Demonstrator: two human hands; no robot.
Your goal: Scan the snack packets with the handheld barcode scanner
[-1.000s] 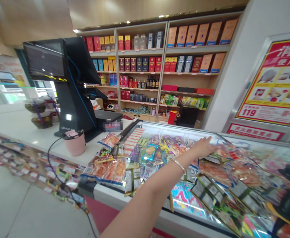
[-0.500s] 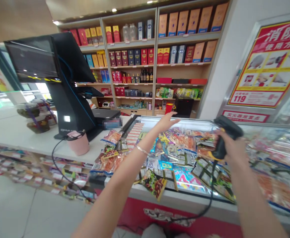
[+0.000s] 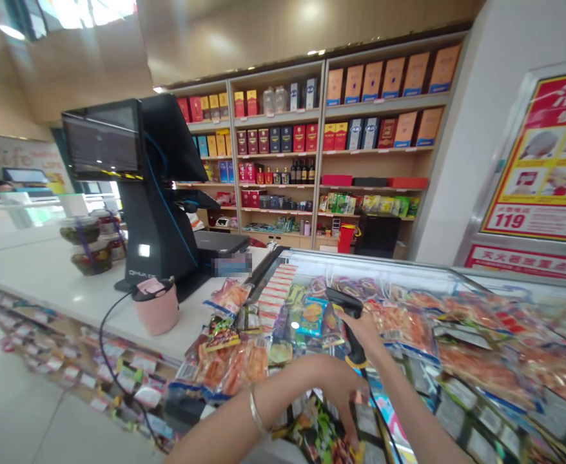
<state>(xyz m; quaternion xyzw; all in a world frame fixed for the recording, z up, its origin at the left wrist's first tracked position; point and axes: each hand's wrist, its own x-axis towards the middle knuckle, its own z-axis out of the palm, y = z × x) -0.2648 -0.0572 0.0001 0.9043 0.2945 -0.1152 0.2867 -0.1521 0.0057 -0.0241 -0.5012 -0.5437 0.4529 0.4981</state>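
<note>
My right hand (image 3: 363,332) is wrapped around a black barcode scanner (image 3: 353,341), whose cable runs down past my wrist. The scanner's head is over a blue snack packet (image 3: 312,316) lying on the glass counter. My left hand (image 3: 338,386), with a silver bangle on the wrist, bends down over a dark green packet with a picture of brown nuts (image 3: 319,428) at the front edge. Its visible fingers are apart and reach the packet's right side; the other fingers are hidden. To the left lie clear packets of orange-red food (image 3: 225,367).
A black register with a screen (image 3: 104,138) and a pink cup (image 3: 156,306) stand on the white counter (image 3: 84,309) at left. More packets (image 3: 403,325) cover the glass case to the right. Shelves of boxed bottles (image 3: 276,138) line the back.
My left hand has come down and nearer, from stretched over the case to the nut packet. The scanner in my right hand has moved left. The view has tilted up.
</note>
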